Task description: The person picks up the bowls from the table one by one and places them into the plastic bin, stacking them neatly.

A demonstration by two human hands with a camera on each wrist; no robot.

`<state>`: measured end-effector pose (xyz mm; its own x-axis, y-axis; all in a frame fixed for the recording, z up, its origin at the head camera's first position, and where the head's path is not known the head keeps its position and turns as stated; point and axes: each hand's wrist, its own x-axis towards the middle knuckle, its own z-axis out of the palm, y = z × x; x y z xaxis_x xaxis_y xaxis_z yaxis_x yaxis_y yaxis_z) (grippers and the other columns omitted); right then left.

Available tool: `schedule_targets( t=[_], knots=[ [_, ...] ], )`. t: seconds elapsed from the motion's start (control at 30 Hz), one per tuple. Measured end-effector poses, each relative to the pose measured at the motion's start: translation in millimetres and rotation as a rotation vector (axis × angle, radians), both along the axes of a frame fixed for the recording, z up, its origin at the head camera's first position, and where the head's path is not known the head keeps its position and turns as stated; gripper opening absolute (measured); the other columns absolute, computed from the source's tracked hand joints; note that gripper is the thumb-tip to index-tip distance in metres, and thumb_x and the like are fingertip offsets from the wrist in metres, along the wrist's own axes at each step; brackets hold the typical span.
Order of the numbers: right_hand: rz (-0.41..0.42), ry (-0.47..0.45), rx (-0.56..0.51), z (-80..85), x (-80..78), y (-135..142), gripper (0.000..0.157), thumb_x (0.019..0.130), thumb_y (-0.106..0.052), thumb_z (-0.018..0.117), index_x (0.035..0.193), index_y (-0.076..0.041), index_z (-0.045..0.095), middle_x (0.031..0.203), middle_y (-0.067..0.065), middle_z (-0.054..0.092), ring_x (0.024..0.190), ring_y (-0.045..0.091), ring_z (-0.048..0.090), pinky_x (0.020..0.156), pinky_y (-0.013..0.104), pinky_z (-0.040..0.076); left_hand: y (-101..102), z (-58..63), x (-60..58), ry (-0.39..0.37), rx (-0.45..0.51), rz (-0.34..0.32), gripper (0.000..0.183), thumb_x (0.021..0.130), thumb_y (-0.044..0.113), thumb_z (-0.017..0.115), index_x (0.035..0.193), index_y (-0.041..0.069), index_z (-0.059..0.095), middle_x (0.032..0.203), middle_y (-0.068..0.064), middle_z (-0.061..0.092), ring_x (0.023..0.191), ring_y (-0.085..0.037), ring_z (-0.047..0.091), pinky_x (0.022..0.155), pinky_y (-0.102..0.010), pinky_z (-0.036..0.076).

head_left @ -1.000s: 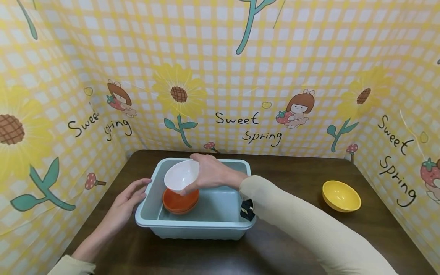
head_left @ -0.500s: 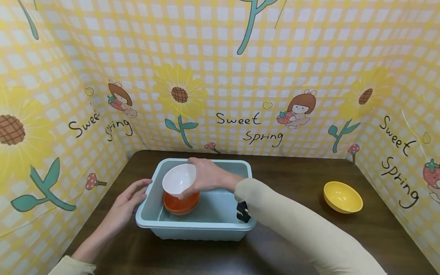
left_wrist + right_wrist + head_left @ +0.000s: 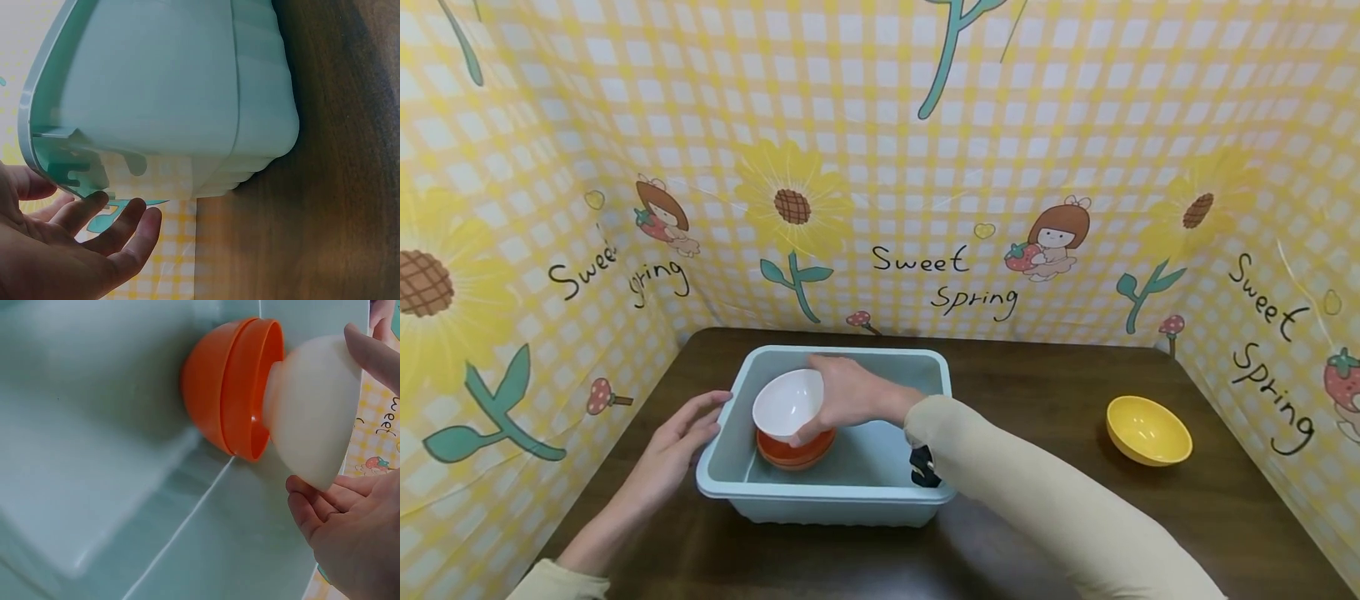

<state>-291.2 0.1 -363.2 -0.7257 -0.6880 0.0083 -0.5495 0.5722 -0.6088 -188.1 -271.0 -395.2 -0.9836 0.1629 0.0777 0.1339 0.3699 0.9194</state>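
In the head view my right hand [image 3: 850, 396] grips a white bowl [image 3: 785, 406] by its rim, thumb on one side and fingers on the other. The bowl is tilted, and its foot reaches into the mouth of the upper orange bowl in the right wrist view. Two nested orange bowls [image 3: 234, 387] sit at the left end inside a pale blue-green plastic basin [image 3: 842, 492]. My left hand [image 3: 677, 437] is at the basin's left side, its fingertips at the rim. Seen from the left wrist, loosely bent fingers [image 3: 128, 228] lie along the outside below the rim.
A yellow bowl [image 3: 1148, 431] stands upright on the dark wooden table [image 3: 1022, 375], well right of the basin. Yellow checked cloth [image 3: 917, 192] with printed flowers hangs behind the table and along both sides.
My right hand has lowered the white bowl and shifted it slightly left, down towards the orange bowls. The left hand has stayed at the basin's rim.
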Motion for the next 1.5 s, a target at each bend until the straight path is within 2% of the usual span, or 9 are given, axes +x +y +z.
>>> schedule_targets(
  t=[0.13, 0.27, 0.5, 0.57, 0.8, 0.9, 1.1, 1.3, 1.5],
  knots=[
    [-0.017, 0.001, 0.038, -2.5, 0.5, -2.5, 0.100, 0.074, -0.052, 0.092, 0.151, -0.007, 0.047, 0.131, 0.002, 0.063, 0.110, 0.015, 0.057, 0.094, 0.032, 0.052, -1.2, 0.2, 0.4, -0.006, 0.008, 0.000, 0.044, 0.116, 0.016, 0.039, 0.157, 0.000, 0.037, 0.161, -0.030, 0.038, 0.144, -0.044, 0.040, 0.088, -0.022, 0.051],
    [-0.029, -0.007, 0.074, -5.9, 2.9, -4.4, 0.102, 0.075, -0.053, 0.091, 0.154, -0.007, 0.045, 0.133, 0.004, 0.061, 0.114, 0.017, 0.054, 0.095, 0.034, 0.051, -1.6, -0.1, 0.7, 0.000, 0.012, -0.003, 0.043, 0.115, 0.016, 0.040, 0.156, 0.001, 0.038, 0.160, -0.030, 0.039, 0.142, -0.043, 0.043, 0.088, -0.024, 0.052],
    [-0.053, 0.039, 0.135, -14.6, 2.6, -10.6, 0.094, 0.075, -0.058, 0.088, 0.148, -0.012, 0.051, 0.127, 0.002, 0.063, 0.115, 0.019, 0.050, 0.093, 0.036, 0.049, -2.6, -0.2, 0.6, 0.011, 0.043, -0.015, 0.043, 0.115, 0.015, 0.043, 0.155, 0.000, 0.039, 0.158, -0.030, 0.042, 0.132, -0.015, 0.054, 0.088, -0.026, 0.054],
    [-0.062, 0.043, 0.152, -15.3, 3.0, -11.4, 0.095, 0.075, -0.059, 0.088, 0.149, -0.013, 0.050, 0.128, 0.002, 0.062, 0.116, 0.019, 0.047, 0.093, 0.037, 0.048, -2.4, 0.0, 0.4, 0.009, 0.048, -0.017, 0.043, 0.115, 0.015, 0.043, 0.155, 0.000, 0.039, 0.158, -0.030, 0.042, 0.131, -0.013, 0.055, 0.088, -0.026, 0.054],
    [-0.043, 0.034, 0.168, -17.0, 3.2, -11.7, 0.092, 0.077, -0.056, 0.088, 0.147, -0.009, 0.051, 0.126, 0.006, 0.062, 0.115, 0.021, 0.049, 0.093, 0.037, 0.049, -2.2, 0.3, 0.1, 0.006, 0.037, -0.018, 0.044, 0.115, 0.015, 0.041, 0.156, 0.000, 0.038, 0.159, -0.029, 0.041, 0.141, -0.038, 0.045, 0.089, -0.024, 0.052],
    [-0.023, 0.036, 0.179, -18.2, 3.1, -11.9, 0.089, 0.079, -0.055, 0.088, 0.145, -0.008, 0.051, 0.127, 0.006, 0.063, 0.115, 0.021, 0.050, 0.093, 0.036, 0.050, -1.9, 0.4, 0.2, 0.002, 0.034, -0.019, 0.044, 0.115, 0.015, 0.041, 0.156, 0.000, 0.038, 0.160, -0.029, 0.040, 0.143, -0.042, 0.041, 0.089, -0.024, 0.052],
    [0.025, 0.040, 0.212, -18.1, 4.2, -12.3, 0.088, 0.082, -0.053, 0.086, 0.147, -0.006, 0.050, 0.129, 0.007, 0.062, 0.116, 0.022, 0.050, 0.094, 0.034, 0.050, -0.6, 1.3, 0.7, -0.005, 0.035, -0.013, 0.043, 0.115, 0.014, 0.040, 0.156, 0.000, 0.038, 0.160, -0.029, 0.040, 0.143, -0.042, 0.041, 0.089, -0.024, 0.052],
    [0.030, 0.077, 0.277, -22.5, 3.9, -14.7, 0.091, 0.084, -0.059, 0.082, 0.151, -0.008, 0.047, 0.131, 0.004, 0.061, 0.120, 0.022, 0.049, 0.098, 0.035, 0.049, -0.2, 1.2, 0.9, 0.004, 0.031, -0.008, 0.043, 0.115, 0.015, 0.041, 0.155, 0.000, 0.039, 0.159, -0.029, 0.042, 0.141, -0.037, 0.045, 0.089, -0.024, 0.052],
    [0.040, 0.106, 0.314, -27.5, 3.2, -16.4, 0.092, 0.085, -0.062, 0.079, 0.153, -0.009, 0.046, 0.133, 0.002, 0.061, 0.121, 0.020, 0.048, 0.100, 0.034, 0.048, -0.5, 1.0, 1.1, 0.012, 0.024, -0.010, 0.043, 0.115, 0.015, 0.041, 0.156, 0.000, 0.039, 0.158, -0.029, 0.043, 0.142, -0.040, 0.043, 0.090, -0.024, 0.051]
  ],
)
